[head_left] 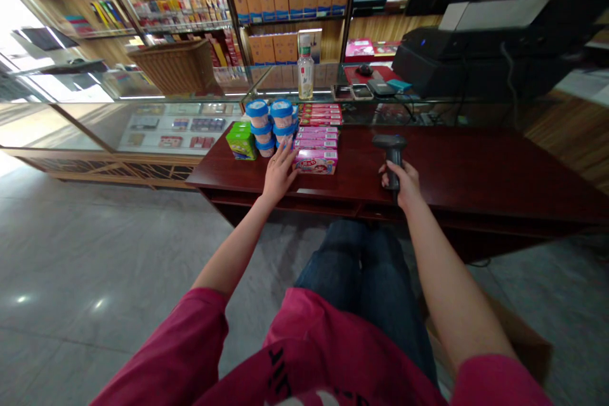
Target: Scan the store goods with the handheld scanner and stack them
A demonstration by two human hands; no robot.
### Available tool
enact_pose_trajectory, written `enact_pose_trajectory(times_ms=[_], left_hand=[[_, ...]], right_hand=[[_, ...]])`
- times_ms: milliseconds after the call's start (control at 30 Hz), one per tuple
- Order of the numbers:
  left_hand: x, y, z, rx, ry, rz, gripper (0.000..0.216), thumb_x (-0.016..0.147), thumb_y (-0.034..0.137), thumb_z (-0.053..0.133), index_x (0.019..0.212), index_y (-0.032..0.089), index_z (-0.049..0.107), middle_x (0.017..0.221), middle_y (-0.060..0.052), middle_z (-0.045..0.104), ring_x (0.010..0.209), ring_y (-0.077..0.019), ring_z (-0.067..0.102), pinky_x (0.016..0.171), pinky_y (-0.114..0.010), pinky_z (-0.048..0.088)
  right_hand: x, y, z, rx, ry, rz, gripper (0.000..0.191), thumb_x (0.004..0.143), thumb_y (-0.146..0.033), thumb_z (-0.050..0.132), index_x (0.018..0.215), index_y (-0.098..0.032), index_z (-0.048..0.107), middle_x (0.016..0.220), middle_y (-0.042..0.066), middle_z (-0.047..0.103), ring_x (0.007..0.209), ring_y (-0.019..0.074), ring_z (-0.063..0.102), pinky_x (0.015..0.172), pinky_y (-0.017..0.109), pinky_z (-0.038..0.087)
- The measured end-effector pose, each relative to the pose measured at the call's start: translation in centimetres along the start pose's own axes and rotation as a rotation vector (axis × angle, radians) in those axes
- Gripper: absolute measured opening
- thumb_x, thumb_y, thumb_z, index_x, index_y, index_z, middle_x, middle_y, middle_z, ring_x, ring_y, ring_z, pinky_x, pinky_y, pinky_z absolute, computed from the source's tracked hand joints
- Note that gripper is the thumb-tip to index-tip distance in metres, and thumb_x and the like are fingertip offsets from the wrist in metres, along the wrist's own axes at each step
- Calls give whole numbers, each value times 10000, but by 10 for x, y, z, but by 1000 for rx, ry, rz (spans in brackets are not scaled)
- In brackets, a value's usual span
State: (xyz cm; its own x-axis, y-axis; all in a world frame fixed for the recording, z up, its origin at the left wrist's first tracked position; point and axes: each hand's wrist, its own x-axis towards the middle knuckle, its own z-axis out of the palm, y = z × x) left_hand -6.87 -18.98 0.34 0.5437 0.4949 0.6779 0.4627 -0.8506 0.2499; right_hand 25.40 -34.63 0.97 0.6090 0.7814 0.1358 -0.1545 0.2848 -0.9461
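My right hand [402,181] is wrapped round the handle of a dark barcode scanner [392,151], held upright over the brown desk [457,171]. On the left, my left hand [281,171] has its fingers stretched out, at the left end of the front pink box [318,163]. Its fingertips are close to the stacked tubs with blue lids [281,113]; whether they touch is unclear. More pink boxes [318,134] lie in a row behind the front one, with red boxes [320,115] farther back. Green packs [242,141] stand left of the tubs.
A glass counter [181,130] runs behind and left of the desk. On it stand a clear bottle [305,70], a wicker basket [178,66], phones [362,92] and a black mouse [364,70]. A bulky black machine [442,63] sits at right. Stocked shelves [290,22] line the back.
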Motion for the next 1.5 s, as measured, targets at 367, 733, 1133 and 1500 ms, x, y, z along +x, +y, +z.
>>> enact_pose_trajectory(times_ms=[367, 733, 1133, 1500], left_hand=[[13, 76, 53, -69, -86, 166, 449, 1043, 212, 511, 1489, 249, 548, 1298, -99, 657, 1242, -244, 601, 1046, -385, 558], [155, 160, 203, -210, -160, 74, 374, 1000, 132, 530, 1354, 236, 595, 1256, -104, 614, 1200, -253, 543, 924, -367, 600], [176, 154, 241, -331, -27, 60, 460, 953, 48, 521, 1354, 244, 632, 1267, -94, 646, 1191, -242, 586, 1019, -398, 564], [194, 157, 255, -498, 42, 63, 260, 1002, 150, 578, 1234, 224, 671, 1284, -89, 637, 1233, -215, 638, 1092, -389, 550]], right_hand=[[24, -6, -61, 222, 216, 5, 347, 650, -418, 840, 838, -232, 616, 708, -43, 647, 470, 68, 460, 443, 216, 433], [43, -29, -122, 140, 289, -98, 348, 624, -328, 830, 914, -224, 669, 966, 2, 798, 458, 45, 481, 447, 210, 432], [34, -24, -118, -31, 229, -69, 258, 739, -383, 851, 886, -260, 678, 854, 4, 746, 453, 96, 469, 387, 261, 387], [70, -28, -145, 62, 502, -102, 243, 640, -309, 870, 770, -268, 668, 748, 6, 738, 449, 125, 503, 398, 302, 442]])
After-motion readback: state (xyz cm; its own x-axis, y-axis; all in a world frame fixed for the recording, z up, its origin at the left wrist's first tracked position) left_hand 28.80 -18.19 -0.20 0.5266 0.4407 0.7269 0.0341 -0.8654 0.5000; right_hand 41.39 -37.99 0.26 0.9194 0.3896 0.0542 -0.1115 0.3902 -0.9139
